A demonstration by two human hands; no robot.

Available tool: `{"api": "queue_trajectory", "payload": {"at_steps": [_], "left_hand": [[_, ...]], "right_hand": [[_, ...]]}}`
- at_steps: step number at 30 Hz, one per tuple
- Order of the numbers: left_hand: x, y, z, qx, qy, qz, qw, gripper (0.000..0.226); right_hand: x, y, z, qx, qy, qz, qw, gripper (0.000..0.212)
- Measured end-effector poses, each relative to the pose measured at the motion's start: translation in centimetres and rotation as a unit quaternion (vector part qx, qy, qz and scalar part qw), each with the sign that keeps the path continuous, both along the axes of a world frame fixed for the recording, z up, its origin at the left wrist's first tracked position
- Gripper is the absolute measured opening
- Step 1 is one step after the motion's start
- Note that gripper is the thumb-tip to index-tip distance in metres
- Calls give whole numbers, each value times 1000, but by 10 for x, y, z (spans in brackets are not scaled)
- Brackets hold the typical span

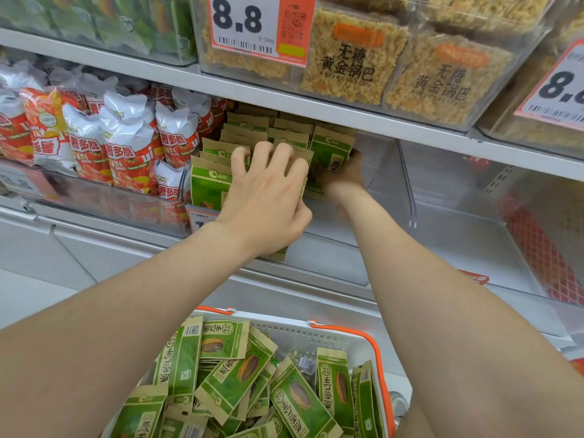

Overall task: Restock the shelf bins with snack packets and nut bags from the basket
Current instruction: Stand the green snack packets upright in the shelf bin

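Your head camera looks down at a shop shelf. Your left hand (268, 197) is in the clear bin (390, 191). Its fingers (271, 153) curl over the tops of the green packets (330, 159), and the thumb tucks in under them, so it grips a small bunch.

Your right hand (346, 175) is deeper in the bin, just to the right of the packets. It looks blurry, and I cannot tell if its fingers are wide or bent. It seems to touch the last packet in the row.

The green packets stand up tall, long side up and down, faces to the front. The bare part of the bin is on their right, so I think the next ones should go there. Your right hand is nearer that spot.

More loose packets (240, 374) lie flat and jumbled in the white basket (319, 335), low down between your arms. Lots are left, so the job looks far from done.

Red and white snack bags (126, 143) fill the bin on the left.
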State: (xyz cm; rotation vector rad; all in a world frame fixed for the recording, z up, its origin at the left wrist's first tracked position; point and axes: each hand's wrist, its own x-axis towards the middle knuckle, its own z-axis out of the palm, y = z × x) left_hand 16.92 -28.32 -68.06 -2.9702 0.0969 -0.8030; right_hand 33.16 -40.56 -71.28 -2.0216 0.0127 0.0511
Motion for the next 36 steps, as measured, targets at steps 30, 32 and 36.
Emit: {"api": "queue_trajectory", "payload": {"at_steps": [30,32,36], "left_hand": [[-12,-5,-3,9,6,8,1000,46],[-16,-7,-1,11,4,6,1000,47],[-25,-8,6,1,-16,-9,1000,49]], "right_hand": [[2,2,4,-199,65,-30,977,68],[-2,-2,7,-228,59,-5,972,47],[-28,-8,20,-295,19,55,954,37]]}}
